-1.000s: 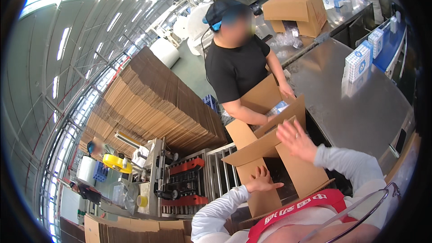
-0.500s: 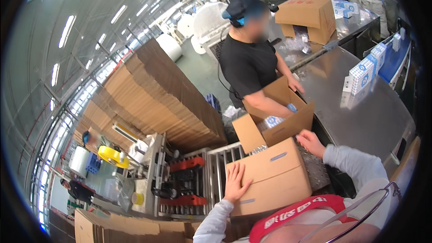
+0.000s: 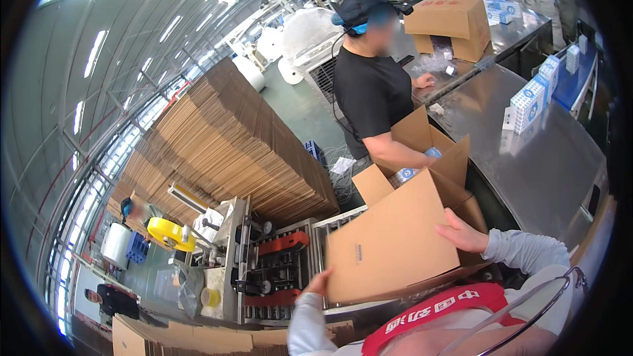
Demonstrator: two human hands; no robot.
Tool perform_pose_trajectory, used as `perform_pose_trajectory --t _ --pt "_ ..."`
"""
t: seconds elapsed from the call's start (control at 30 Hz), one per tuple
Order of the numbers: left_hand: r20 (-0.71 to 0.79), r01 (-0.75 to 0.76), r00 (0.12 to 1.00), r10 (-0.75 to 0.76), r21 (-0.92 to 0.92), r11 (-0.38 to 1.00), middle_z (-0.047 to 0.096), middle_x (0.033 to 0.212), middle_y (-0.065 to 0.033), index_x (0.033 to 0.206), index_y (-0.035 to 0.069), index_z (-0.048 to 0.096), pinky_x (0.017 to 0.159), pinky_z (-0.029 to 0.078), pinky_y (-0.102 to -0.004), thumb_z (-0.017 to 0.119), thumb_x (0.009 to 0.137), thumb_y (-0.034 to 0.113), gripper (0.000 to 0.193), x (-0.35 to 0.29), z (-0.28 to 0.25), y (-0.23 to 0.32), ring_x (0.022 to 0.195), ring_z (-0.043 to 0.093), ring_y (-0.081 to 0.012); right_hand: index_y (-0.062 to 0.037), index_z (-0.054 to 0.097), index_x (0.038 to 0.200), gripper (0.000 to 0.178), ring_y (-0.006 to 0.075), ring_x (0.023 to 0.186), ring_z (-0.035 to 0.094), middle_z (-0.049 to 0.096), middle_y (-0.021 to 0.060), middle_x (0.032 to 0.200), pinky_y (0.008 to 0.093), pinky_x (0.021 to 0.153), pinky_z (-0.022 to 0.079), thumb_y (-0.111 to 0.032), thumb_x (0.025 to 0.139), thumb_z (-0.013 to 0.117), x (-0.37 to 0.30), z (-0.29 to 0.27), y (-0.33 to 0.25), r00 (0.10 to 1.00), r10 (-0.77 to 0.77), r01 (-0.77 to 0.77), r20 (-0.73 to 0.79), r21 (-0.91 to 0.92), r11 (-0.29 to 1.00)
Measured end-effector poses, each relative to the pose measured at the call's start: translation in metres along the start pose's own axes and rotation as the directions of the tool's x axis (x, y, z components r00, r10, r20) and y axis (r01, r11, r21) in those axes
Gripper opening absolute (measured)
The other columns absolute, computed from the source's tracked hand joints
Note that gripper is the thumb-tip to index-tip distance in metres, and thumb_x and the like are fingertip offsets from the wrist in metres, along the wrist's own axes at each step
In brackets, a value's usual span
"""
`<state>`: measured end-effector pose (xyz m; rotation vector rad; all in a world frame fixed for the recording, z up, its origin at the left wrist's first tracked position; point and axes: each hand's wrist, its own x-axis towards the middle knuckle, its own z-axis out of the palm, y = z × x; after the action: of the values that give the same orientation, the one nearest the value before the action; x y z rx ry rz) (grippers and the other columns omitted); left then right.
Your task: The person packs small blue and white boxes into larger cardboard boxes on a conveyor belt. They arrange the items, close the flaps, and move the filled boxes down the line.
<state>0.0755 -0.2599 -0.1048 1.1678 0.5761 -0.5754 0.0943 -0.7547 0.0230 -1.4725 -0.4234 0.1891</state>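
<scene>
A brown cardboard box [image 3: 389, 240] stands tilted in front of me, with one broad panel facing up. My left hand [image 3: 318, 285] grips its left edge, the fingers partly hidden behind the cardboard. At its right edge, my right hand [image 3: 463, 232] presses against the box with the fingers stretched along it. Just beyond stands an open carton [image 3: 455, 151] with its flaps up and blue-and-white packs [image 3: 403, 176] inside. A co-worker in a black shirt [image 3: 372, 86] reaches one arm into that carton; the other hand [image 3: 423, 81] is over the metal table.
A roller conveyor with red guides [image 3: 283, 242] and a yellow tape roll [image 3: 170, 232] lie to the left. Tall stacks of flat cardboard [image 3: 231, 138] rise behind. The metal table [image 3: 527, 171] on the right bears packs [image 3: 527, 107] and another carton [image 3: 448, 20].
The box in front of me has been tipped up from lying flat. My left hand went from its top to its left edge; my right hand came onto its right side. The co-worker shifted right.
</scene>
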Motion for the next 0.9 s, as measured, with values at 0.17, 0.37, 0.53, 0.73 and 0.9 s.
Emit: perform_pose_trajectory --t 0.17,0.37,0.53,0.73,0.9 --pt "0.386 0.089 0.917 -0.101 0.049 0.995 0.053 0.136 0.0003 0.146 0.018 0.041 0.106 0.037 -0.0521 0.053 0.099 0.044 0.055 0.072 0.096 -0.076 0.125 0.049 -0.0206 0.0058 0.030 0.103 0.040 0.0457 0.063 0.063 0.060 0.0301 0.068 0.0506 0.048 0.048 -0.027 0.098 0.053 0.010 0.092 0.010 0.982 0.174 -0.097 0.078 -0.584 0.806" --pt "0.249 -0.653 0.748 0.615 0.442 0.615 0.057 0.132 -0.0101 0.143 0.005 0.039 0.097 0.045 -0.0308 0.068 0.094 0.023 0.060 0.047 0.213 -0.067 0.117 0.055 -0.0197 0.0112 0.046 0.115 0.067 0.0463 0.090 0.066 0.065 0.0323 0.100 0.0529 0.080 0.052 -0.054 0.099 0.044 -0.012 0.104 0.068 0.752 0.460 -0.024 0.472 -0.677 0.736" --pt "0.027 -0.440 0.843 0.538 0.610 0.659 0.064 0.125 -0.0187 0.137 0.001 0.048 0.097 0.047 -0.0368 0.068 0.092 0.033 0.059 0.039 0.186 -0.058 0.116 0.062 -0.0309 -0.0024 0.056 0.124 0.067 0.0381 0.124 0.044 0.056 0.0185 0.122 0.0545 0.108 0.031 -0.048 0.077 0.069 -0.013 -0.051 -0.007 0.840 -0.177 0.518 0.513 -0.855 -0.020" --pt "0.280 -0.407 0.912 0.299 0.546 0.732 0.064 0.125 -0.0158 0.136 -0.004 0.049 0.096 0.047 -0.0339 0.066 0.093 0.029 0.056 0.042 0.198 -0.050 0.114 0.060 -0.0233 0.0148 0.006 0.150 0.153 0.0414 0.149 0.006 0.009 0.0344 0.157 0.0467 0.121 0.008 -0.090 0.054 0.064 -0.091 -0.164 0.188 0.618 0.574 -0.729 -0.538 -0.665 0.162" --pt "-0.052 -0.053 0.995 0.082 0.417 0.907 0.070 0.111 -0.0114 0.123 0.000 0.062 0.083 0.055 -0.0331 0.071 0.090 0.029 0.045 0.054 0.065 -0.066 0.095 0.069 -0.0212 0.0011 0.065 0.119 0.053 0.0404 0.111 0.062 0.066 0.0261 0.116 0.0432 0.097 0.050 -0.040 0.085 0.069 -0.078 -0.152 0.258 0.647 0.567 -0.761 -0.510 -0.483 0.433"
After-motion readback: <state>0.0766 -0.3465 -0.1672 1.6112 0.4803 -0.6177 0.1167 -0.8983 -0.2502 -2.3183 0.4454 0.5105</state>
